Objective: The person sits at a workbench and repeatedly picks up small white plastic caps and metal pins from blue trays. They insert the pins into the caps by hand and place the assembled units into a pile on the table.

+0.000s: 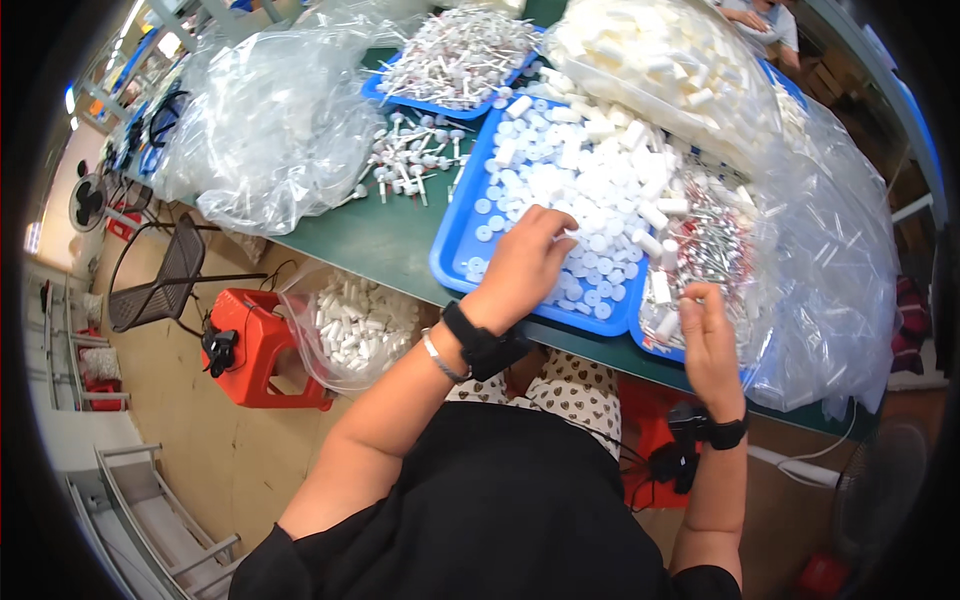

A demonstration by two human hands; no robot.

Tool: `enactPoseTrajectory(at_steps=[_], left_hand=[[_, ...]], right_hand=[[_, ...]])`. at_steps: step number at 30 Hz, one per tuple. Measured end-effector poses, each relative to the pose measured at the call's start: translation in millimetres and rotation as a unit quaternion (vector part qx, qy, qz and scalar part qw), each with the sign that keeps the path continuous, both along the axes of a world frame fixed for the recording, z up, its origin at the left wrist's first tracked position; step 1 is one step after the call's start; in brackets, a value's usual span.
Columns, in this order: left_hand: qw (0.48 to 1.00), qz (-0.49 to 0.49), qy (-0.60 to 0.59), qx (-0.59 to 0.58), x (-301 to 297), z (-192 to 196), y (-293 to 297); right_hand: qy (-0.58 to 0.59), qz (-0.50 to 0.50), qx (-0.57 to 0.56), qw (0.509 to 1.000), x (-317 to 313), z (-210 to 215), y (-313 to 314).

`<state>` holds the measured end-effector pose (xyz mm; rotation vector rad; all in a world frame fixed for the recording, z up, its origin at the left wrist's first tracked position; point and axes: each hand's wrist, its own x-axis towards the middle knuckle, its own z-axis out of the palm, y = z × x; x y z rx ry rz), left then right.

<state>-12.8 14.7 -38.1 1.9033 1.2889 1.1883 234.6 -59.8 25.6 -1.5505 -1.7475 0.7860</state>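
My left hand reaches over a blue tray holding small translucent white discs. Its thumb and fingers curl together just above the discs; whatever lies between them is hidden. To the right, my right hand is raised at the near edge of a second blue tray. Thumb and forefinger are pinched together there, but I cannot make out anything between them. Thin metal pins with some red parts fill that second tray. White cylinders lie between the discs and the pins.
A large open bag of cream-white cylinders stands behind the trays. Stemmed white pieces heap a far blue tray, and similar loose pieces lie on the green table. Clear plastic bags flank the work area. A red stool stands left.
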Motion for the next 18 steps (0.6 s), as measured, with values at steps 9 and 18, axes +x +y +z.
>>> enactPoseTrajectory(at_steps=[9,18], left_hand=[[0.708,-0.149,-0.516,-0.459,16.9,9.8,-50.8],[0.675,-0.135,-0.544,-0.479,21.2,4.0,-59.2]], right_hand=[[-0.037,0.047,0.127,0.990,-20.9,-13.8,-16.1],[-0.130,0.062,0.161,0.976,-18.8,-2.3,-19.0]])
